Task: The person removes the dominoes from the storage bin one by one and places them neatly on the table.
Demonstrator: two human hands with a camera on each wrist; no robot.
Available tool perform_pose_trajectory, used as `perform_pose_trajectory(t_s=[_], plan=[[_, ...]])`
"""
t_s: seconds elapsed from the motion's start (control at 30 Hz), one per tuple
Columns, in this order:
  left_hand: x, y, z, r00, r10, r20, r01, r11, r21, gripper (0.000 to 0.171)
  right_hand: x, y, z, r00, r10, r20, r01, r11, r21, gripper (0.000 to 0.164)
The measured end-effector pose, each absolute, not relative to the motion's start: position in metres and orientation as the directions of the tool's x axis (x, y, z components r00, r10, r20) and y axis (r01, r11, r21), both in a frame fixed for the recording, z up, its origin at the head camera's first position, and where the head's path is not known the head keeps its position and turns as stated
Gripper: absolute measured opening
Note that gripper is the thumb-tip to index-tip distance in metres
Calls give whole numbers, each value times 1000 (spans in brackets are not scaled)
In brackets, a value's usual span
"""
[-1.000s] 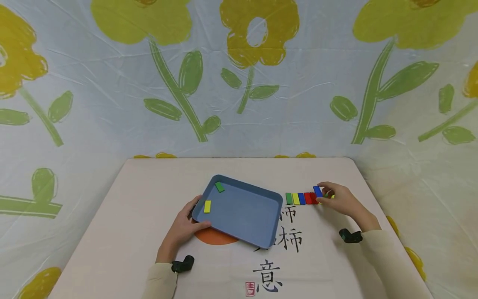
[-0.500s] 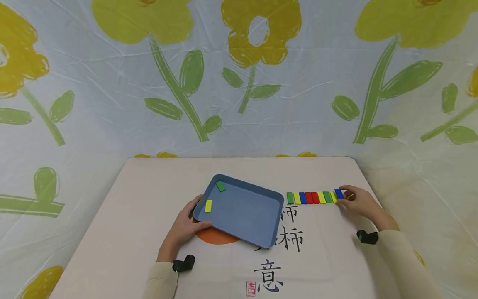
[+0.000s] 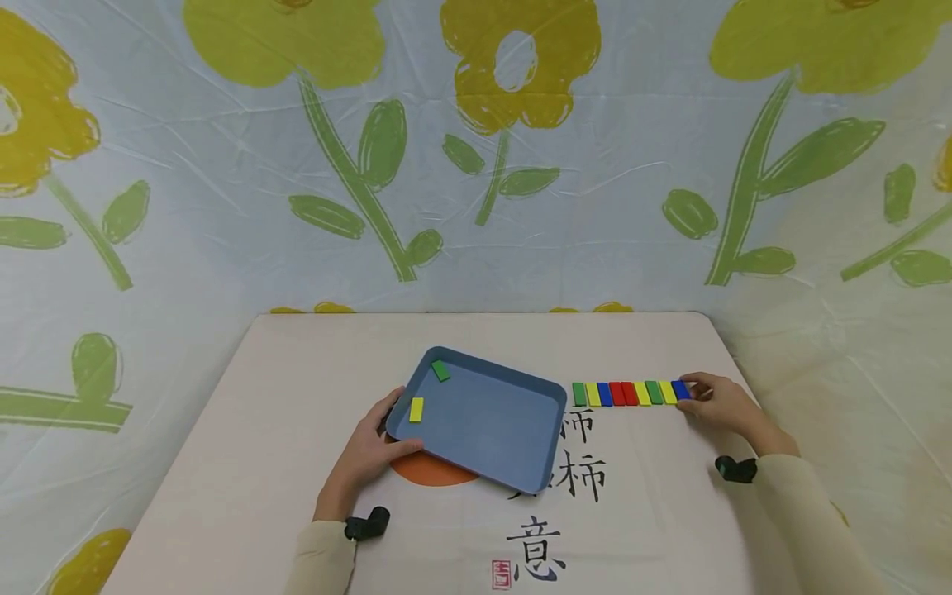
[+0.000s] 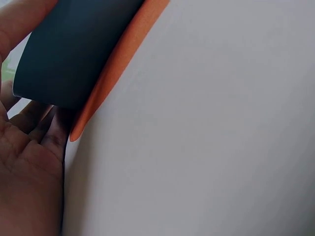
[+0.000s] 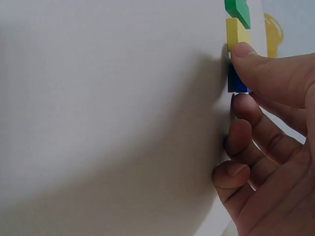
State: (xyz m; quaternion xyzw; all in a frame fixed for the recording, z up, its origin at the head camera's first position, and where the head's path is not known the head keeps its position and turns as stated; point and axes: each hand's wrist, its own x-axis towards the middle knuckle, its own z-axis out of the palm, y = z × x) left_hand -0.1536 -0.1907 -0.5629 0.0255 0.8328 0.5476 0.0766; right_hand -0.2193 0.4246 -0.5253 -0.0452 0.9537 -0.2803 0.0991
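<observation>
My left hand (image 3: 372,438) grips the left corner of a blue-grey tray (image 3: 483,421), the thumb along its near rim and the fingers round its left side. In the left wrist view the tray's dark side wall (image 4: 74,54) lies between thumb and fingers. Inside the tray are a green domino block (image 3: 441,370) and a yellow one (image 3: 416,410). At the right end of a row of coloured domino blocks, my right hand (image 3: 725,405) pinches a blue domino block (image 3: 680,390) between thumb and fingers. A yellow block (image 3: 668,392) lies just left of it.
The row runs left from there, several blocks side by side, to a green block (image 3: 579,394) close to the tray's right corner. A pale cloth with black characters (image 3: 535,549) and an orange printed shape (image 3: 431,471) covers the table. Flowered curtains (image 3: 476,248) enclose the table's back and sides.
My right hand has moved right with the blue block, past the yellow block, and lowered it to the end of the row. The left hand and tray have stayed in place.
</observation>
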Motion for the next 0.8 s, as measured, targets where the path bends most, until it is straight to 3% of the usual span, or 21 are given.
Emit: perform_pose_trajectory(t_s=[0.8], plan=[[-152,-190,-560,-985,125,-122,-64,395,916,101,-220,423,-525,-974,-169,-152,-60,836,-545,53]])
